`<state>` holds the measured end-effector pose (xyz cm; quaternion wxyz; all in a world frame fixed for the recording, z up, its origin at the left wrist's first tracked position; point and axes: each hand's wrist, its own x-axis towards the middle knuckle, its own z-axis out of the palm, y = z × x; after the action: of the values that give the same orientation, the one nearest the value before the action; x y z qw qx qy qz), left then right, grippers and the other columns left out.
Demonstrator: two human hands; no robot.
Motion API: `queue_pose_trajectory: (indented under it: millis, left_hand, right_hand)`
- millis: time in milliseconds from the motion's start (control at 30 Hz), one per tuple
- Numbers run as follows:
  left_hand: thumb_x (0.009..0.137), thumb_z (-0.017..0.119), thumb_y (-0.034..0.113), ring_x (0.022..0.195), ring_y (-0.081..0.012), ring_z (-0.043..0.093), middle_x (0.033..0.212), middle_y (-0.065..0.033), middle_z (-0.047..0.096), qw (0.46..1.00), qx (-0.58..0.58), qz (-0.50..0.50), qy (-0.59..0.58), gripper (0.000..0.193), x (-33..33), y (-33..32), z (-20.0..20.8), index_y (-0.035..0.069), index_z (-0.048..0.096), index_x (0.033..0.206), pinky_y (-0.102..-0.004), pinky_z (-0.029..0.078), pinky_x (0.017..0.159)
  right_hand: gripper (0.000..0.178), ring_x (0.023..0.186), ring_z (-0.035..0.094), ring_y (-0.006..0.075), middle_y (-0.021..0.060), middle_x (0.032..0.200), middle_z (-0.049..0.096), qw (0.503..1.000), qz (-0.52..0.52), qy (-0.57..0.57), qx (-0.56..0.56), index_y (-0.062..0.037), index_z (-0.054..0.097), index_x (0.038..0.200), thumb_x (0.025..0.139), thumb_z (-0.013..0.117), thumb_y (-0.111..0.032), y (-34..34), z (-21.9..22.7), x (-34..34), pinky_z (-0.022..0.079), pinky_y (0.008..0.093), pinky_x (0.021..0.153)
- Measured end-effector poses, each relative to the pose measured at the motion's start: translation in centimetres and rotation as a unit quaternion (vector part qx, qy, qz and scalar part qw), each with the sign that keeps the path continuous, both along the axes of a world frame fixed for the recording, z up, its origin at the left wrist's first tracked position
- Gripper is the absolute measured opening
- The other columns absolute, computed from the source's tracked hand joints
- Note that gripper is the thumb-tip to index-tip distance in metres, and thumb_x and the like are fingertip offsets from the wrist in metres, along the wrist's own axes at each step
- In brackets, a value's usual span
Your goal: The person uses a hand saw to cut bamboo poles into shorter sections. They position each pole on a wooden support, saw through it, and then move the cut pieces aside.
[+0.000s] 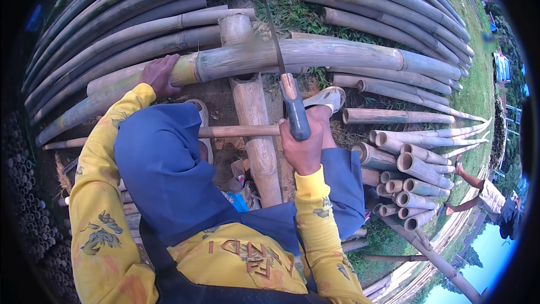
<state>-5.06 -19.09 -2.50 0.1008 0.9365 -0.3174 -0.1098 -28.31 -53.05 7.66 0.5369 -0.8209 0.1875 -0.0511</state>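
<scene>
A long, thick bamboo pole [343, 53] lies crosswise in front of me, resting over a thick bamboo piece [256, 160] that runs toward me between my legs. My left hand [161, 77] is wrapped over the pole, left of its middle. My right hand [304, 145] grips a handsaw [295, 110] by its dark handle with a wooden part at the blade end. The narrow blade points away from me and crosses the pole; whether its teeth have cut in, I cannot tell. Beyond the pole stands a short bamboo stub [235, 29].
Long bamboo poles [124, 8] lie stacked at the far left, with more poles [394, 6] at the far right. Short cut pieces [413, 169] are piled at the right. A thin stick [242, 131] crosses between my knees. Another person [489, 197] is at the right edge.
</scene>
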Motion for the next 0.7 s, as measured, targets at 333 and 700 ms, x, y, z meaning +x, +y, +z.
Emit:
queue_pose_trajectory:
  millis: [333,700]
  left_hand:
    - [0.062,0.089,0.03,0.118,-0.0387,0.063,0.125,-0.0172,0.065,1.0,0.004,0.008,-0.019,0.09,-0.5,1.2,-0.5,0.006,0.051,0.139,-0.0476,0.051,0.103]
    - [0.054,0.09,0.032,0.116,-0.0427,0.064,0.127,-0.0221,0.066,0.999,0.002,-0.025,-0.021,0.098,0.2,0.8,-2.0,0.003,0.051,0.14,-0.0507,0.051,0.103]
  right_hand:
    - [0.018,0.061,0.062,0.016,0.0119,0.072,0.064,0.996,-0.01,0.062,-0.059,-0.0005,0.071,0.1,0.083,0.071,0.005,1.9,8.6,-14.1,0.051,0.0306,0.063]
    - [0.018,0.064,0.065,0.0392,0.0198,0.072,0.062,0.999,-0.045,-0.005,-0.001,0.0002,0.066,0.1,0.085,0.073,-0.008,0.7,1.5,-6.5,0.051,0.0396,0.061]
